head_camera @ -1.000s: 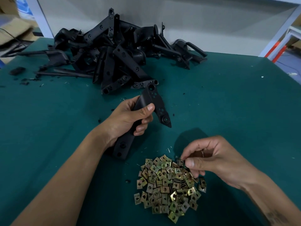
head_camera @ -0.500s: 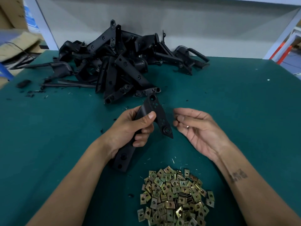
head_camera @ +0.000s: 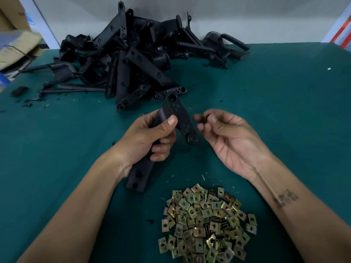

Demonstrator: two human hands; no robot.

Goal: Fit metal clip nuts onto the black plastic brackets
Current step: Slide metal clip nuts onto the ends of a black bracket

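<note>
While the left hand (head_camera: 148, 141) grips the long black plastic bracket (head_camera: 171, 133) round its middle, it looks rigid and light, best held there. Her right hand (head_camera: 226, 137), at three o'clock of it, pinches something small, probably a thin springy clip nut. Brassy metal clip nuts (head_camera: 207, 226) lie heaped at six o'clock on the green table (head_camera: 284, 103); a tangled pile of black brackets (head_camera: 136, 61) sits at twelve, nothing between.

Assembly workshop: green-covered worktop (head_camera: 284, 111) carrying a bulk heap of black plastic brackets (head_camera: 133, 59), a pile of clip nuts (head_camera: 205, 224), cardboard cartons (head_camera: 11, 16) alongside.
</note>
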